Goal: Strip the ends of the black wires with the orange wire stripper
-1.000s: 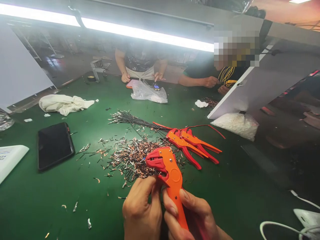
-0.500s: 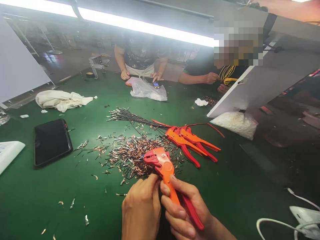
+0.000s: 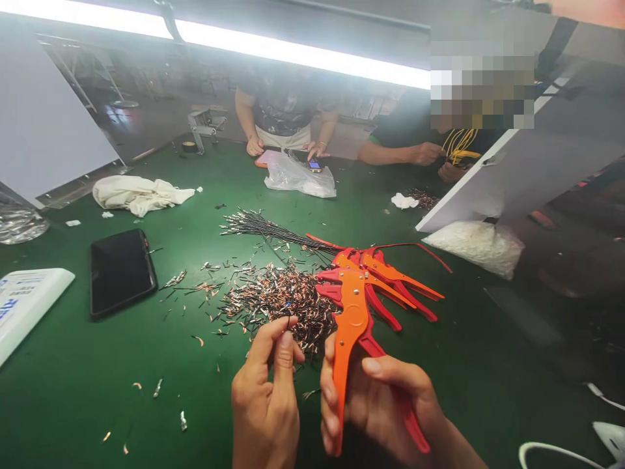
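My left hand (image 3: 267,391) pinches a thin black wire (image 3: 288,322) between thumb and forefinger; most of the wire is hidden by the fingers. My right hand (image 3: 385,397) is wrapped round an orange and red wire stripper (image 3: 350,312), its handles spread and its red jaws facing left. Just beyond both hands lies a heap of short black and copper wire scraps (image 3: 268,296). Two more wire strippers (image 3: 398,277) rest side by side behind the held one. Past the heap, a bundle of black wires (image 3: 266,227) stretches toward those tools.
A black phone (image 3: 122,272) and a white box (image 3: 36,306) lie at the left, with a white cloth (image 3: 141,194) behind. Two people work across the green table (image 3: 195,404). A plastic bag (image 3: 303,179) lies before one; a white panel (image 3: 493,153) stands at the right.
The wire stripper's handles have spread and the tool stands more upright. My left hand has come away from it and turned, showing the wire at its fingertips. The view has shifted slightly.
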Tool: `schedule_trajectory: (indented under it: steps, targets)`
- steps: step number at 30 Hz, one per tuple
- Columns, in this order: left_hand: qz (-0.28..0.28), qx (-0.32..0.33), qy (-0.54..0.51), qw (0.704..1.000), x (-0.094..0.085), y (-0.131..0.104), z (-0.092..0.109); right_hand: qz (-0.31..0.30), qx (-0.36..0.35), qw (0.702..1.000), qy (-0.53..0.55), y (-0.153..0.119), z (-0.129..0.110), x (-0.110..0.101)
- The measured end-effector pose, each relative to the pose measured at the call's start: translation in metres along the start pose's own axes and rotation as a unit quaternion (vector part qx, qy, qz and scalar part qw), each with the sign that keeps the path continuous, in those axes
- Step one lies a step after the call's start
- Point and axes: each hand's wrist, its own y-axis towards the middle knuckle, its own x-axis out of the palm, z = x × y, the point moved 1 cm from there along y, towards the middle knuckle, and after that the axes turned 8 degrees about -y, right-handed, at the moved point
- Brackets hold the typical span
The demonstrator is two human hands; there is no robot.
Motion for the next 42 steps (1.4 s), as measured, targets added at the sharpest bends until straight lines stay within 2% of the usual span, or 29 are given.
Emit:
schedule_trajectory:
  steps: [2, 6, 10, 14, 19, 24, 26, 28, 30, 32, 35, 39, 42]
  targets:
    - [-0.003, -0.027, -0.037, 0.999, 0.001, -0.001, 0.002, 0.033, -0.023, 0.997, -0.071, 0.0, -0.001, -0.001]
    - [0.018, -0.086, -0.029, 0.996, 0.008, -0.006, 0.014, 0.106, -0.097, 0.97, -0.195, -0.003, -0.002, -0.001]
    - [-0.027, -0.12, -0.031, 0.992, 0.016, -0.01, 0.024, 0.086, -0.104, 0.97, -0.202, -0.005, -0.003, -0.003]
    - [-0.056, -0.134, -0.043, 0.988, 0.018, -0.009, 0.024, 0.076, -0.079, 0.968, -0.227, -0.007, -0.002, -0.002]
    - [-0.061, -0.103, -0.003, 0.993, 0.015, -0.006, 0.019, 0.064, -0.086, 0.981, -0.164, -0.005, -0.002, 0.003]
    - [-0.11, -0.035, 0.034, 0.993, 0.008, -0.003, 0.008, 0.068, -0.125, 0.979, -0.149, -0.005, -0.01, 0.0]
    - [-0.091, -0.019, 0.022, 0.995, 0.006, -0.002, 0.008, 0.065, -0.133, 0.972, -0.185, -0.006, -0.016, -0.003]
    - [-0.033, -0.022, -0.002, 0.999, 0.003, 0.0, 0.013, 0.057, -0.123, 0.962, -0.239, -0.008, -0.021, -0.006]
    - [0.039, -0.05, -0.038, 0.997, 0.0, 0.003, 0.022, 0.034, -0.099, 0.957, -0.27, -0.011, -0.025, -0.012]
    - [0.09, -0.09, -0.076, 0.989, -0.002, 0.005, 0.031, -0.016, -0.062, 0.962, -0.264, -0.015, -0.027, -0.017]
    - [0.094, -0.118, -0.096, 0.984, -0.006, 0.007, 0.041, -0.092, -0.011, 0.966, -0.243, -0.02, -0.028, -0.024]
    - [0.075, -0.095, -0.048, 0.991, -0.01, 0.006, 0.042, -0.092, 0.023, 0.965, -0.246, -0.026, -0.034, -0.029]
    - [0.083, -0.023, -0.003, 0.996, -0.011, 0.006, 0.038, -0.075, 0.016, 0.96, -0.268, -0.03, -0.043, -0.033]
